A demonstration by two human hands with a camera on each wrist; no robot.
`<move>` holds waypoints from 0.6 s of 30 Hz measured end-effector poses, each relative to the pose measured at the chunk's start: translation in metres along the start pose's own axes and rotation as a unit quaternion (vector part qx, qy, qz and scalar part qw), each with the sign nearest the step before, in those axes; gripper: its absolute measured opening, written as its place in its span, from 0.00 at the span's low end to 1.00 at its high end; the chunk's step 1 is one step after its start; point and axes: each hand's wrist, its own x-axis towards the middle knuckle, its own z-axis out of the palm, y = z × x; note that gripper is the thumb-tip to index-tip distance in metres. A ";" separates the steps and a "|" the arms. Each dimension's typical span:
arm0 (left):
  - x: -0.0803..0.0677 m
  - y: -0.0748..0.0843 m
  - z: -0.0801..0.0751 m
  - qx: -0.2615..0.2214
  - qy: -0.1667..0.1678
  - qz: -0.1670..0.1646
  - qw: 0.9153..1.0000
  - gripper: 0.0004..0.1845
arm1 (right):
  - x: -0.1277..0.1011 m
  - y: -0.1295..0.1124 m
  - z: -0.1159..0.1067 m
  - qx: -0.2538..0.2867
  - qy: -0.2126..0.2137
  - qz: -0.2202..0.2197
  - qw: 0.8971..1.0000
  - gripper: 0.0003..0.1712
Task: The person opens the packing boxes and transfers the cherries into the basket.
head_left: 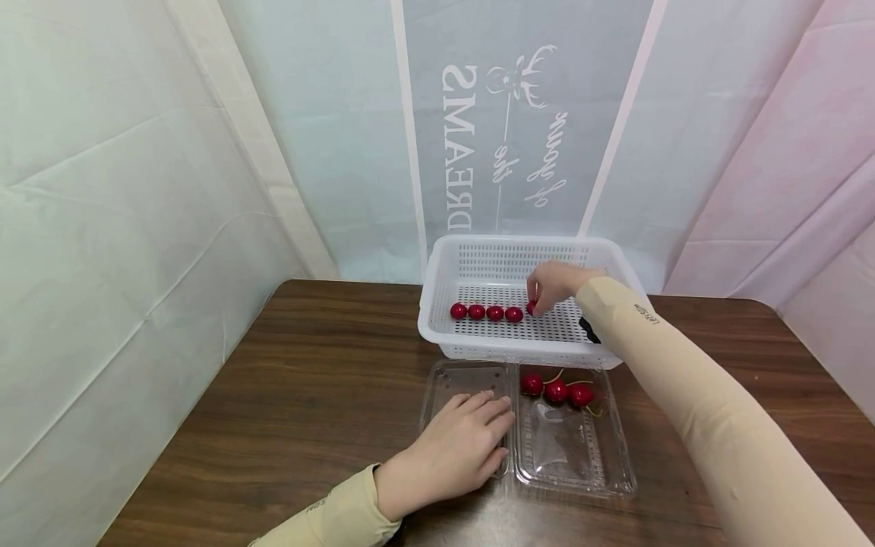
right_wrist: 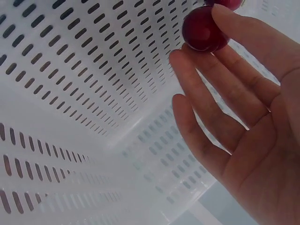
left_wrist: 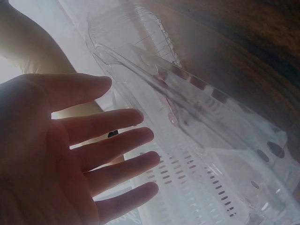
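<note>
Left hand flat, fingers spread, on clear clamshell; right hand fingertips pinch cherry in basket.

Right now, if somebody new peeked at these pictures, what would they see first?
Probably the row of red cherries in the white slotted basket at the back of the wooden table, where the right hand pinches one more cherry at the row's end. Nearer, three stemmed cherries sit in a clear plastic clamshell box, with the left hand flat on its open lid.
</note>
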 end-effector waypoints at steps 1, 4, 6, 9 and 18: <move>0.000 0.000 0.000 0.000 0.001 0.000 1.000 0.20 | 0.001 0.000 0.001 -0.001 -0.002 0.003 1.000 0.14; 0.000 -0.001 -0.001 0.002 0.004 0.001 1.000 0.20 | 0.002 0.001 0.002 0.002 -0.008 0.011 1.000 0.15; 0.000 0.000 -0.001 0.002 0.005 0.001 1.000 0.20 | 0.003 0.001 0.002 0.005 -0.009 0.014 1.000 0.15; 0.000 0.000 -0.002 0.003 0.005 0.001 1.000 0.20 | 0.005 0.003 0.004 0.019 -0.015 0.017 1.000 0.15; 0.000 -0.001 -0.002 0.000 0.001 0.001 1.000 0.20 | 0.003 0.003 0.005 0.027 -0.024 0.020 0.999 0.16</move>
